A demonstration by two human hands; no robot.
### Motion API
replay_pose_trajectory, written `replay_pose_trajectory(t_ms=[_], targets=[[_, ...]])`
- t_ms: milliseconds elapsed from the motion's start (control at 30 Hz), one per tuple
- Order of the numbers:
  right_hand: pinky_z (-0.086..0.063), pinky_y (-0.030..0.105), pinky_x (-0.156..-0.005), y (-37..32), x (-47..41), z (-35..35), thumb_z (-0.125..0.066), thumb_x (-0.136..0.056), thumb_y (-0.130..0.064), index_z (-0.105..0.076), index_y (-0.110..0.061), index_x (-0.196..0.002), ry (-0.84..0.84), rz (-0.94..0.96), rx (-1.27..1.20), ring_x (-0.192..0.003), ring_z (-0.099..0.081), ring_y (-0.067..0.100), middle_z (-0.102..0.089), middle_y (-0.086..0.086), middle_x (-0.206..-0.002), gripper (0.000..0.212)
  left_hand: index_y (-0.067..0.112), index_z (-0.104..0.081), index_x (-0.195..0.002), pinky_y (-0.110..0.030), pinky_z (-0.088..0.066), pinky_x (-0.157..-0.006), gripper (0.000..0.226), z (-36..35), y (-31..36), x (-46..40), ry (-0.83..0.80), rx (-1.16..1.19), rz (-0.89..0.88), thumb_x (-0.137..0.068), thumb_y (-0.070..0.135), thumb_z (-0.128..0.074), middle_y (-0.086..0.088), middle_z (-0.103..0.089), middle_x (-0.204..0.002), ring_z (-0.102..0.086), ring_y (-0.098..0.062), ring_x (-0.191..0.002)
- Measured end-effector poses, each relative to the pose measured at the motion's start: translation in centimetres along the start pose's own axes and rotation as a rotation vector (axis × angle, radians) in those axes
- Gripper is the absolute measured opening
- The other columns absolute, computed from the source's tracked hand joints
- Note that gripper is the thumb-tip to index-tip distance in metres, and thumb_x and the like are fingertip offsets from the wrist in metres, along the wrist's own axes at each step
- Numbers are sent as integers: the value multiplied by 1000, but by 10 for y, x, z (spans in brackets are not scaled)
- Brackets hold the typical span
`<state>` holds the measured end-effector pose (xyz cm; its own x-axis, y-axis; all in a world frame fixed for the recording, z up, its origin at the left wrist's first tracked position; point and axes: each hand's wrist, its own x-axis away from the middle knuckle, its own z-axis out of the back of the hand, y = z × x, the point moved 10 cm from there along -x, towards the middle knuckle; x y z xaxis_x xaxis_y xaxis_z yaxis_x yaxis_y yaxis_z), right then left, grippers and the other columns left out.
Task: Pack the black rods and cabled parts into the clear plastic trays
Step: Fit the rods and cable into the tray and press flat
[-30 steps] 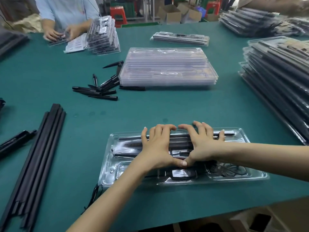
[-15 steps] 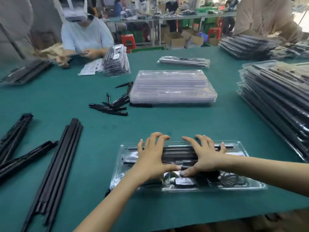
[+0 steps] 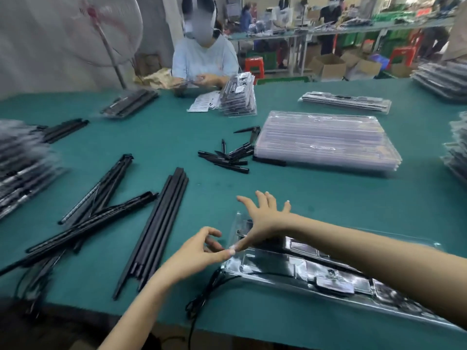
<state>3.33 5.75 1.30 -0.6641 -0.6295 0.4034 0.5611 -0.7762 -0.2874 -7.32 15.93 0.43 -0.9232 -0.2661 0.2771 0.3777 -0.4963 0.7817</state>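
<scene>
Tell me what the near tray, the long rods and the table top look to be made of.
Near tray: thin clear plastic, glossy; you see through it and it glints.
Long rods: matte black, straight, probably plastic or coated metal; cannot tell which.
Table top: dull green mat, no shine; maybe rubber or felt.

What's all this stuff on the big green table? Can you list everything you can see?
Filled tray: one, clear plastic, black parts inside, near edge under the hands.
Cable: one, black, trailing off the tray's left end.
Long rods: one bundle, black, left of the tray.
Cabled bars: several, black, crossed, further left.
Short pieces: a loose pile, black, table centre.
Empty trays: one stack, clear, beside that pile.
Packed trays: a stack by the seated worker.
Fan: one, pale, far left.
Left hand: fingers loosely curled, holding nothing visible.
Right hand: fingers spread over the tray's left end.
</scene>
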Motion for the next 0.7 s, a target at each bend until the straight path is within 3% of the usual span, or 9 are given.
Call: replay_pose_trajectory(t_ms=[200,367,500,700], targets=[[-7,71,-107,-8,-10,-10,-81,-53,-64,-4,-40,-149,-119,-17,42,-145,8,29,6,11,-158,126,22,-55,-108,-8,-36,-56,34,-8,-2,-6,-59,-19,-30,-81,23,-75,10,-59,-78,-45,7,-52],[-7,81,-97,-37,-15,-4,-86,-52,-56,-11,-36,-149,-154,91,231,-142,-2,31,-8,8,-153,124,22,-50,-106,-11,-36,-53,38,-12,2,-16,-127,-77,-18,-78,21,-76,11,-60,-70,-47,7,-48],[-32,64,-102,-42,-21,-8,-89,-49,-53,-10,-38,-147,-195,121,267,-138,-12,30,-11,7,-149,127,20,-52,-97,-18,-37,-55,36,-17,-2,-20,-194,-41,-1,-75,25,-81,11,-62,-65,-47,1,-48],[-26,74,-96,-48,-23,-12,-91,-52,-43,-10,-36,-146,-177,86,325,-135,-17,32,-18,10,-142,124,20,-55,-89,-21,-36,-55,35,-15,-2,-26,-181,-35,-4,-72,39,-80,13,-56,-64,-44,-3,-51]])
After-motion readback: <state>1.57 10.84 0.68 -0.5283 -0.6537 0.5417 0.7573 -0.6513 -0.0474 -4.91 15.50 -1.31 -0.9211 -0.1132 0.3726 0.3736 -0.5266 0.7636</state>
